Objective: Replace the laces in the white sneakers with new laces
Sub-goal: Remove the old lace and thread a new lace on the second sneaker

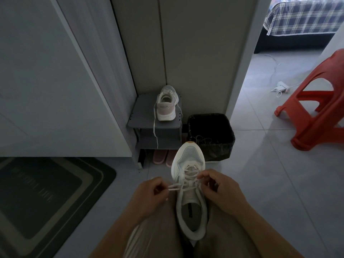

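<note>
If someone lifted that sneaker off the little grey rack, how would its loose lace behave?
Probably floppy: the lace droops limply over the edge of the shoe rack. It would likely trail and swing below the sneaker, perhaps snagging on the rack. The sneaker itself looks light and holds its shape.

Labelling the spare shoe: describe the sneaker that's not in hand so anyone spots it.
Find the grey shoe rack in the corner, left of the black bin. The sneaker stands on its top shelf, heel toward the camera. Unlike the lap sneaker, it shows a pink heel panel and a lace dangling over the shelf edge.
</note>
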### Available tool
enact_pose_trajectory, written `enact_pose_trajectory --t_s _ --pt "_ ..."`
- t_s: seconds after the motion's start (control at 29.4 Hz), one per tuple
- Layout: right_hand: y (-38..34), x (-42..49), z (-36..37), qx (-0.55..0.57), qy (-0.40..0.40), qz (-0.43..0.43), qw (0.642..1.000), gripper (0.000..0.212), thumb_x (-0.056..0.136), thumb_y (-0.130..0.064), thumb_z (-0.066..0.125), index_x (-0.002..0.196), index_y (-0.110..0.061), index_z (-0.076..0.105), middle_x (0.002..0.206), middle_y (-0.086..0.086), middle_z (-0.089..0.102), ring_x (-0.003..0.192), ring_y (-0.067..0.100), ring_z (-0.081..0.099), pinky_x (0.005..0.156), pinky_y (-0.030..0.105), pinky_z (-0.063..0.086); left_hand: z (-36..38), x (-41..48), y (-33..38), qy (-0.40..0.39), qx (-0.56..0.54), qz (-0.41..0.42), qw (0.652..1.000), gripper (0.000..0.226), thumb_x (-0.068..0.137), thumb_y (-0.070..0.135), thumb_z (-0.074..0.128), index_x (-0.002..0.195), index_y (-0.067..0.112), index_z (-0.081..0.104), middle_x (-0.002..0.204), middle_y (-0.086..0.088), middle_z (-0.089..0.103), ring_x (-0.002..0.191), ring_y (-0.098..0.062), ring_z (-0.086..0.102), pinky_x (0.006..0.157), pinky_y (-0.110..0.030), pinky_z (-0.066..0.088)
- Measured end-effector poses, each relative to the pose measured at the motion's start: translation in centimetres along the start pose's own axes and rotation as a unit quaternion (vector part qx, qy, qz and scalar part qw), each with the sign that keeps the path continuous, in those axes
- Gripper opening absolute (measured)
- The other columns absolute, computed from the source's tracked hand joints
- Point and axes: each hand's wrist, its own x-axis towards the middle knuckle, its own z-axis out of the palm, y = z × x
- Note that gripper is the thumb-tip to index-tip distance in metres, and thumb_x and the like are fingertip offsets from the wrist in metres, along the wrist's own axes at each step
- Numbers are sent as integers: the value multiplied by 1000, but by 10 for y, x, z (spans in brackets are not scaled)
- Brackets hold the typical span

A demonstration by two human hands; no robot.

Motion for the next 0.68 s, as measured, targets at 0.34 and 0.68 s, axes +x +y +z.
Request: enact_pose_trajectory --t_s 0.34,0.68 --pt "-1 3 3 -58 -12 -52 997 20 88 -38 53 104 -37 65 97 -21 58 71 -12 45 70 4 33 -11 -16 -2 14 88 14 996 12 88 34 50 93 28 60 82 19 56 71 4 52 66 -11 39" --pt "-2 8 2 -59 -43 -38 997 39 76 -56 38 97 -34 62 89 -32 41 73 -7 45 74 7 35 20 9 24 -13 223 109 969 29 98 32 37 125 30 48 127 11 43 107 -6 50 86 -17 40"
